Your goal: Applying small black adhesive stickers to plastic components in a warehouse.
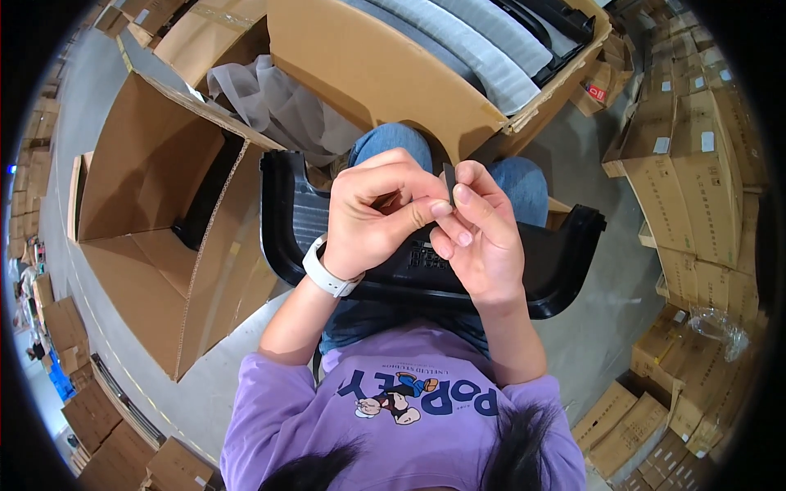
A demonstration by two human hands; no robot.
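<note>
- Two bare hands meet over the lap, fingertips together on one small part.
- Left hand [372, 214]: fingers curled, thumb and forefinger pinched against the lower edge of a small thin black strip [449, 179]. White band watch [326, 272] on that wrist.
- Right hand [479, 237]: thumb and forefinger closed on the same strip from the right side, other fingers folded below it. Strip stands roughly upright between the two hands, top end poking out above the fingertips.
- Can't tell what the strip is made of; too small and mostly covered.
- Directly under the hands: long curved black plastic moulded panel [565, 262] lying across the thighs, ends turned up at left and right, ribbed area at its left end. Neither hand clearly rests on it.
- Purple printed T-shirt [327, 409] and blue jeans [393, 143] frame the lap.
- Person's left: large open brown corrugated cardboard box [147, 172], flaps spread, a dark part lying inside at the bottom.
- Beyond the knees: grey crumpled wrapping sheet [270, 102], then a second big cardboard carton [368, 69] packed with black panels separated by white foam sheets [483, 49].
- Far right: stacks of closed small brown cartons [704, 172] on the grey concrete floor [573, 155].
</note>
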